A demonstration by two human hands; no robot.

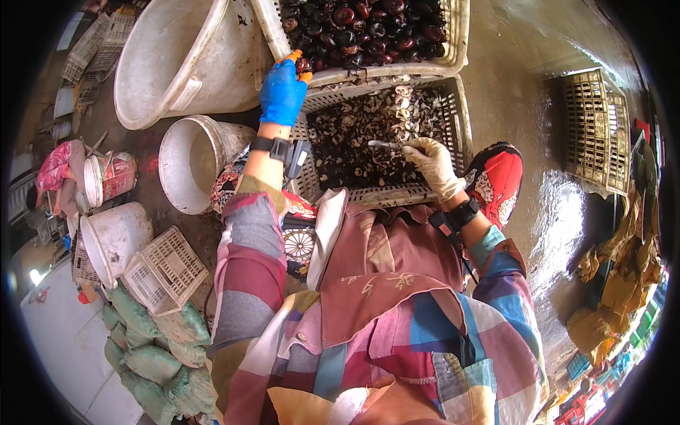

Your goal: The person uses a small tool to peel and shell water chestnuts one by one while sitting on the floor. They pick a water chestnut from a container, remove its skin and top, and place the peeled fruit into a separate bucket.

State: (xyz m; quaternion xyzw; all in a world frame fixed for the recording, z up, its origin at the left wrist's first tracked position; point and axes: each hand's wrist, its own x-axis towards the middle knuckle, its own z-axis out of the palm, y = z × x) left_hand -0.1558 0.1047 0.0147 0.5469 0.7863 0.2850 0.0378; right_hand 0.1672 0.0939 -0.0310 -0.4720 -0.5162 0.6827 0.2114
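My left hand [284,90], in a blue glove with orange fingertips, is at the near left corner of a crate [455,48] full of dark red, round bulbs or corms [366,32]. Its fingers close on one dark red bulb [303,66]. My right hand [433,164], in a pale glove, holds a small knife [383,144] with its blade pointing left. The knife is above a second plastic crate [464,122], nearer to me, which holds dark and whitish peelings or trimmings [356,133]. The full crate sits at the far edge of this one.
A large white tub [228,64] and a white bucket [186,159] stand left. Farther left are another bucket [119,234], an overturned crate [170,271], green sacks [154,366] and a seated person [61,170]. An upright crate [597,133] stands right on wet floor.
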